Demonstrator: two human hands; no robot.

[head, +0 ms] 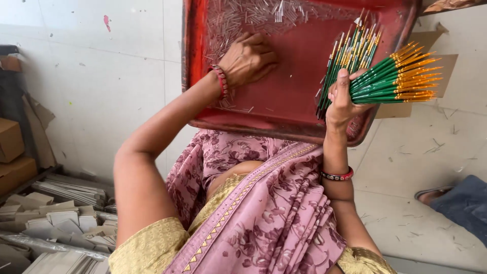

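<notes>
A red metal tray [264, 122] rests on my lap, tilted away from me. Several thin silver metal tubes [253, 15] are scattered over its far part. My left hand [247, 60] lies knuckles-up on the tray floor just below the tubes, with its fingers curled under; what they touch is hidden. My right hand [341, 99] is at the tray's right rim. It grips a fanned bundle of green-handled brushes [390, 81] with orange-yellow ends, which spread up and to the right.
A brown cardboard piece [436, 66] lies on the pale floor beyond the tray's right side. Cardboard boxes [12, 152] and stacks of grey-white card sheets [61, 213] fill the left. Another person's sandalled foot [431, 193] and blue cloth [464, 203] are at the right.
</notes>
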